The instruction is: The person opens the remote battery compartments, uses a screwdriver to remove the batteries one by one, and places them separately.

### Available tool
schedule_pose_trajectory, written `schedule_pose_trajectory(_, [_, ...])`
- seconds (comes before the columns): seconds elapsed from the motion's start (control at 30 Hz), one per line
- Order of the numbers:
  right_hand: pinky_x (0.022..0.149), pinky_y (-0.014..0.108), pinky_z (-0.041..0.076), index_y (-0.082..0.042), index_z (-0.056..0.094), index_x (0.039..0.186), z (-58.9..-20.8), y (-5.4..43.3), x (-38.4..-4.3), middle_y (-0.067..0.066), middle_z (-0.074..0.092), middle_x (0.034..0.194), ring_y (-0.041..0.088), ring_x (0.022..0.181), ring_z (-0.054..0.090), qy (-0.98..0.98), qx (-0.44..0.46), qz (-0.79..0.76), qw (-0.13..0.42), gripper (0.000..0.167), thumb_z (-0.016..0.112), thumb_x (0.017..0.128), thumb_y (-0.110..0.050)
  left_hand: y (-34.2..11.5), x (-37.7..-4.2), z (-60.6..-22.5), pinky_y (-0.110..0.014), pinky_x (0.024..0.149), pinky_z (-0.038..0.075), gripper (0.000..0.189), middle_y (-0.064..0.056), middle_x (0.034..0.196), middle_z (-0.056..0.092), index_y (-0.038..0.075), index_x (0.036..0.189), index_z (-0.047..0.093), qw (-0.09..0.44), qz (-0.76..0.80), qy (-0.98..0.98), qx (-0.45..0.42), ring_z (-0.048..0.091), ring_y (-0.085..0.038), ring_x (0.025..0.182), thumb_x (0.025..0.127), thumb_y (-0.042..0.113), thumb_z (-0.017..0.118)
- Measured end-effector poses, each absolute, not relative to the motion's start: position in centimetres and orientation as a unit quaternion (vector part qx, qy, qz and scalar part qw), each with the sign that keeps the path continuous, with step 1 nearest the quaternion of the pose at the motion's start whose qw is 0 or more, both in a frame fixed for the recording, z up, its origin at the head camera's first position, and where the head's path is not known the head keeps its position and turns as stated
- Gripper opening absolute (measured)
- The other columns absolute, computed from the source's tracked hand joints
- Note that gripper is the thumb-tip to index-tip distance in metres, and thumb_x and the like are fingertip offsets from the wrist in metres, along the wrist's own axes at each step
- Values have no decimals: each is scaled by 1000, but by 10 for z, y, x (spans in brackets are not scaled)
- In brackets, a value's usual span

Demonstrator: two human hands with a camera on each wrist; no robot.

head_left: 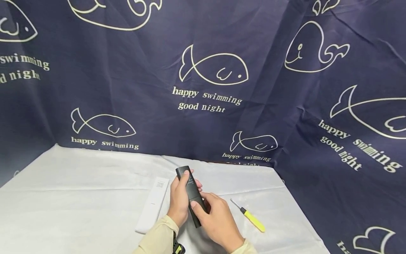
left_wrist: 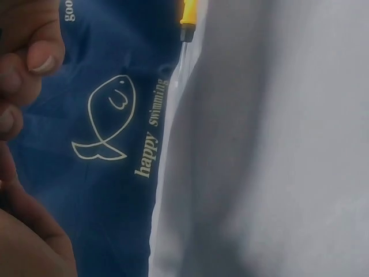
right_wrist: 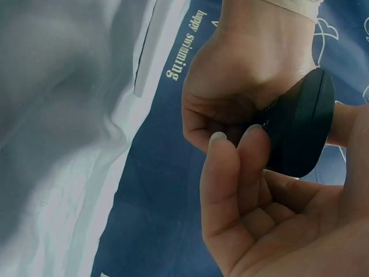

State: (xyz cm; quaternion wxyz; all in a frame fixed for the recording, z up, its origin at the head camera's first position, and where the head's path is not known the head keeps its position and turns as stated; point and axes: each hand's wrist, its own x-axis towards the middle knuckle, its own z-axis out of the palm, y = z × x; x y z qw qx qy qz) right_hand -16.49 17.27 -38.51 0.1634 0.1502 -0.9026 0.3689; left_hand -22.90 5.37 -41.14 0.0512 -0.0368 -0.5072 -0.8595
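A slim black remote control (head_left: 193, 191) is held up over the white cloth, tilted, with small printed text and a seam across its upward face. My left hand (head_left: 179, 200) grips its upper part, thumb along the face. Around the lower part, my right hand (head_left: 219, 219) holds it with the thumb pressed below the seam and fingers beneath. In the right wrist view the remote's rounded end (right_wrist: 314, 130) faces the camera between both hands. Only fingers show in the left wrist view; the remote is hidden there.
A long white box (head_left: 153, 208) with a small printed label lies left of my hands. To the right lies a screwdriver (head_left: 253, 220) with a yellow handle. White cloth (head_left: 79, 197) covers the table, and navy fish-print curtains (head_left: 152, 88) stand behind and at both sides.
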Motion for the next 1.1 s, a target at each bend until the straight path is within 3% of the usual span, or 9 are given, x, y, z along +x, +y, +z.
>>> schedule_pose_trajectory(0.23, [55, 24, 45, -10, 72, 106, -386, 180, -171, -9, 55, 68, 5, 58, 51, -893, 123, 418, 110, 28, 67, 97, -36, 61, -227, -413, -31, 71, 55, 43, -13, 77, 67, -2, 124, 55, 70, -849, -523, -35, 66, -23, 71, 108, 36, 43])
schedule_pose_trajectory(0.47, [62, 27, 50, -5, 68, 99, -385, 185, -176, -1, 63, 74, 13, 68, 60, -853, 96, 512, 23, 27, 65, 99, -32, 62, -225, -414, -30, 71, 54, 42, -15, 78, 68, 0, 123, 57, 68, -837, -542, -41, 67, -25, 73, 109, 36, 42])
schedule_pose_trajectory(0.67, [53, 31, 52, -5, 64, 89, -387, 185, -181, 1, 63, 70, 14, 59, 60, -845, 103, 524, -25, 41, 55, 103, -42, 61, -225, -413, -31, 77, 53, 43, -15, 80, 69, 1, 127, 56, 54, -830, -551, -62, 67, -26, 76, 108, 38, 43])
schedule_pose_trajectory(0.87, [37, 37, 50, 2, 56, 103, -390, 186, -181, 14, 65, 66, 22, 44, 63, -776, 133, 603, -129, 49, 43, 107, -45, 62, -224, -413, -31, 82, 52, 44, -15, 81, 69, 2, 129, 55, 49, -830, -552, -63, 67, -27, 76, 108, 39, 42])
schedule_pose_trajectory(1.1, [37, 28, 46, 5, 51, 110, -391, 184, -178, 14, 63, 72, 23, 47, 64, -728, 141, 654, -151, 42, 47, 108, -36, 59, -223, -413, -32, 81, 52, 46, -15, 81, 68, 2, 128, 54, 48, -829, -553, -70, 65, -26, 74, 109, 41, 39])
